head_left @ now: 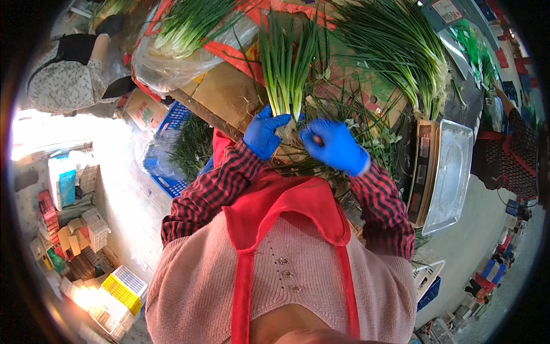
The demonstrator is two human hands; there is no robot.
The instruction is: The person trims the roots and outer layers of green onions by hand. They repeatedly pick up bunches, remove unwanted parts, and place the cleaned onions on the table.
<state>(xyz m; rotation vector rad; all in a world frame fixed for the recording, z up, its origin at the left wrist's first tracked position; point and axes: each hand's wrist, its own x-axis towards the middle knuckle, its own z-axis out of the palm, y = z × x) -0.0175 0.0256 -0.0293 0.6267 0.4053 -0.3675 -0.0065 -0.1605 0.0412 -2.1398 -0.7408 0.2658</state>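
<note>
My left hand (265, 134), in a blue glove, grips a bunch of scallions (283, 73) by its white lower stems. The green leaves point away from me, and pale roots (290, 131) hang below the fingers. Close beside the roots, on the right, is my right hand (331, 144), also gloved in blue. It is motion-blurred with its fingers curled, and I cannot make out whether anything is pinched in it. Loose scallion leaves and trimmings (365, 124) litter the cardboard-covered table (227, 92) around both hands.
A large scallion pile (395, 47) lies back right; another bunch (184, 30) rests on clear plastic (154, 69). A metal tray (449, 176) stands at the right. Greens fill a blue crate (172, 182) on the left. Other people (68, 84) are at both sides.
</note>
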